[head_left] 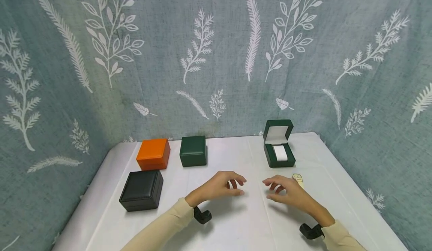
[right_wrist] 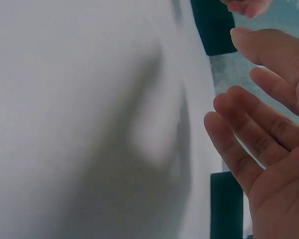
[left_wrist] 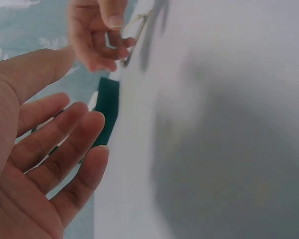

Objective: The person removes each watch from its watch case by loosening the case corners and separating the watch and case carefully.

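Note:
Both hands hover above the white table with nothing in them. My left hand (head_left: pixel 221 186) is near the middle, its fingers loosely bent and pointing right. Facing it, my right hand (head_left: pixel 287 191) has relaxed fingers pointing left. A wristwatch (head_left: pixel 298 178) with a yellowish face lies just behind the right hand, which partly hides its band. Farther back stands a green watch box (head_left: pixel 280 155) with its lid raised and a white cushion (head_left: pixel 280 153) inside. The left wrist view shows the spread fingers (left_wrist: pixel 65 164) of the left hand, holding nothing.
On the left of the table (head_left: pixel 243 228) stand three closed boxes: an orange box (head_left: pixel 153 154), a green box (head_left: pixel 193 151) and a black box (head_left: pixel 141 190) nearer the front. A grey-green curtain (head_left: pixel 229 56) with white leaf patterns hangs behind and along both sides.

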